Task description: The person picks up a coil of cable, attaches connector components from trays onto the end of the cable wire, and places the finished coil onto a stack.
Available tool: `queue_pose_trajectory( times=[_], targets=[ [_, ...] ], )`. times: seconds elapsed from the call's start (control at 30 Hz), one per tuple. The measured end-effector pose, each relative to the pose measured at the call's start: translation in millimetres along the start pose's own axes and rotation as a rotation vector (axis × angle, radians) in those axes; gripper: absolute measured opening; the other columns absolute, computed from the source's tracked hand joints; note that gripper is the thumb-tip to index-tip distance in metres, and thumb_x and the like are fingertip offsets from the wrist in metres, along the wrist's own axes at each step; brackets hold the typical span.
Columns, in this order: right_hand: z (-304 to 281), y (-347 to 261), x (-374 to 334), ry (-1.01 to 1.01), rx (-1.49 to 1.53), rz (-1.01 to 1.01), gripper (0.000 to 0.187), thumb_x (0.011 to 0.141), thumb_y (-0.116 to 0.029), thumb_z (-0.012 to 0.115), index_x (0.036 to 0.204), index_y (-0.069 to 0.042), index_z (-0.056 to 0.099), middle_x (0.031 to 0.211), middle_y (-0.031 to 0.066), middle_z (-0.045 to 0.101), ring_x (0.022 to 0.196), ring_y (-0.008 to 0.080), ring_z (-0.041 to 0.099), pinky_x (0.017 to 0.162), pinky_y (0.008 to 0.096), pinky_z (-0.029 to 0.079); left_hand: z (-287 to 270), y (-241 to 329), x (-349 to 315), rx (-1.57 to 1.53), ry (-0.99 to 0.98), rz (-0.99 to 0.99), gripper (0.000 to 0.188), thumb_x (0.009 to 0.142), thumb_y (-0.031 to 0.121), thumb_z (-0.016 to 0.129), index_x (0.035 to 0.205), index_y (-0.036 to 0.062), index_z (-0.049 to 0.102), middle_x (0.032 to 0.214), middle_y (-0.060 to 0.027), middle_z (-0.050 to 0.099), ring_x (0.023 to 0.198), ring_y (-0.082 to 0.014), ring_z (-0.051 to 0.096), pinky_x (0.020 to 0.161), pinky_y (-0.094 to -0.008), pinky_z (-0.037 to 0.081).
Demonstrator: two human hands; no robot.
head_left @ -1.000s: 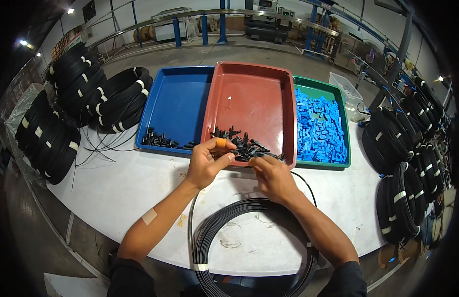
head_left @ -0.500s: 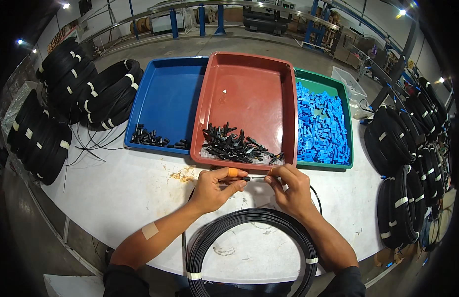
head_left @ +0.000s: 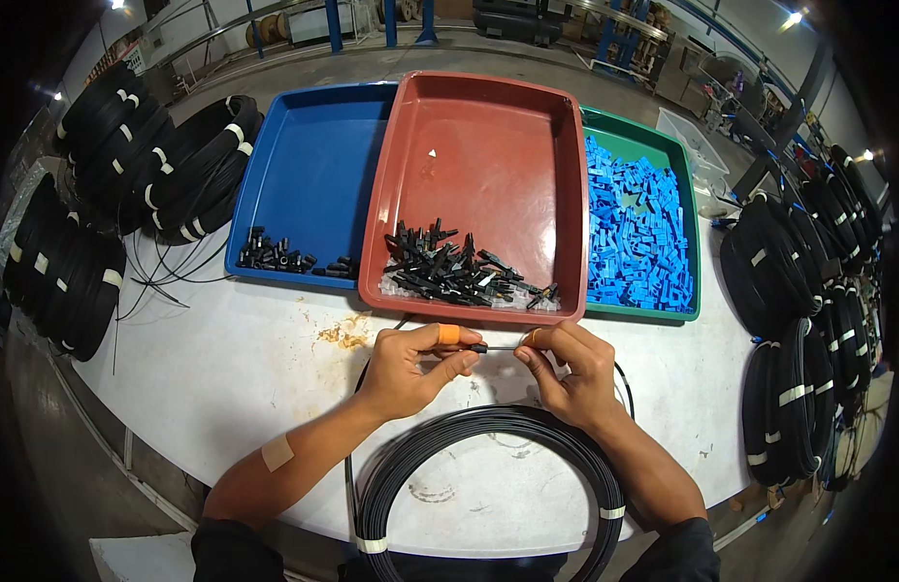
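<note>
Between thumb and finger, my left hand (head_left: 410,369) pinches a small black sleeve (head_left: 479,348). A thin black cable (head_left: 503,348) runs from the sleeve to my right hand (head_left: 573,373), whose fingertips are closed on it. How far the cable goes into the sleeve I cannot tell. Orange tape wraps a finger of each hand. Below the hands, at the table's near edge, lies a coil of black cable (head_left: 391,475) bound with white tape. Just beyond my hands, the red tray (head_left: 469,175) holds a heap of black connector parts (head_left: 449,272).
Left of the red tray, a blue tray (head_left: 318,165) holds short black tubes (head_left: 275,254). On the right, a green tray (head_left: 696,262) is filled with small blue clips (head_left: 634,233). Stacked black cable coils stand at the left (head_left: 66,272) and right (head_left: 789,398) of the white table (head_left: 226,388).
The view has tilted slightly, so the trays sit a little higher. Both hands keep their pinch on the sleeve and cable, with hardly any movement.
</note>
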State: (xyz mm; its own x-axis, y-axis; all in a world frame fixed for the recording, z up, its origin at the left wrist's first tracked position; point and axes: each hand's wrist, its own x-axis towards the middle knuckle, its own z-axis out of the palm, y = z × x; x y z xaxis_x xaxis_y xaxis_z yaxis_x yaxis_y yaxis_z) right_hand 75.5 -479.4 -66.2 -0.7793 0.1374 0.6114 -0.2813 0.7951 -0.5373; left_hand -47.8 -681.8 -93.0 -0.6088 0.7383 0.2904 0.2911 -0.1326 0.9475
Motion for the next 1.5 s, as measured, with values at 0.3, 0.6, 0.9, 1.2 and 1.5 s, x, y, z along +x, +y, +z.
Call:
queue_pose_trajectory(
  times=[0.3, 0.6, 0.9, 1.2, 1.5],
  targets=[
    [-0.2, -3.9, -2.0, -0.011, -0.009, -0.012, 0.011, 0.081, -0.005, 0.082, 0.085, -0.001, 0.071, 0.076, 0.0101, 0.068, 0.062, 0.0245, 0.066, 0.055, 0.0343, 0.051, 2.4, -0.6, -1.1, 0.009, 0.028, 0.013, 0.023, 0.092, -0.002, 0.073, 0.114, -0.0069, 0.070, 0.102, -0.0144, 0.076, 0.083, -0.0148, 0.074, 0.073, -0.0258, 0.062],
    [4.2, 0.0, -8.0, -0.130, -0.047, 0.004, 0.016, 0.082, -0.007, 0.080, 0.096, -0.005, 0.072, 0.076, 0.0094, 0.068, 0.062, 0.0251, 0.066, 0.054, 0.0349, 0.050, 11.7, 8.5, 6.4, 0.330, 0.051, 0.281, 0.022, 0.082, -0.001, 0.081, 0.103, -0.0023, 0.077, 0.093, -0.0149, 0.078, 0.077, -0.0199, 0.076, 0.070, -0.0286, 0.061],
    [4.0, -14.3, 6.4, -0.152, -0.036, -0.161, 0.032, 0.084, -0.011, 0.077, 0.115, -0.007, 0.068, 0.106, 0.0107, 0.071, 0.096, 0.0329, 0.067, 0.080, 0.0448, 0.054, 11.6, 16.6, 7.3, 0.362, 0.200, 0.323, 0.013, 0.076, -0.001, 0.083, 0.087, -0.0004, 0.076, 0.081, -0.0116, 0.077, 0.071, -0.0196, 0.076, 0.066, -0.0285, 0.059],
    [0.2, -4.5, 3.0, -0.191, 0.088, -0.157, 0.030, 0.072, 0.011, 0.077, 0.099, -0.003, 0.074, 0.091, 0.0093, 0.074, 0.079, 0.0255, 0.071, 0.066, 0.0348, 0.056, 11.1, 15.5, 6.5, 0.316, 0.071, 0.348, 0.009, 0.077, 0.003, 0.082, 0.082, 0.0003, 0.075, 0.079, -0.0117, 0.077, 0.066, -0.0195, 0.074, 0.062, -0.0292, 0.056],
    [-2.7, -7.9, 5.8, -0.288, 0.097, -0.085, 0.024, 0.077, 0.005, 0.073, 0.098, -0.005, 0.072, 0.089, 0.0102, 0.073, 0.077, 0.0297, 0.070, 0.067, 0.0385, 0.056, 13.3, 15.2, 4.6, 0.365, 0.055, 0.365, 0.019, 0.078, 0.001, 0.082, 0.095, -0.0013, 0.073, 0.084, -0.0111, 0.077, 0.077, -0.0193, 0.078, 0.068, -0.0271, 0.061]
  ],
)
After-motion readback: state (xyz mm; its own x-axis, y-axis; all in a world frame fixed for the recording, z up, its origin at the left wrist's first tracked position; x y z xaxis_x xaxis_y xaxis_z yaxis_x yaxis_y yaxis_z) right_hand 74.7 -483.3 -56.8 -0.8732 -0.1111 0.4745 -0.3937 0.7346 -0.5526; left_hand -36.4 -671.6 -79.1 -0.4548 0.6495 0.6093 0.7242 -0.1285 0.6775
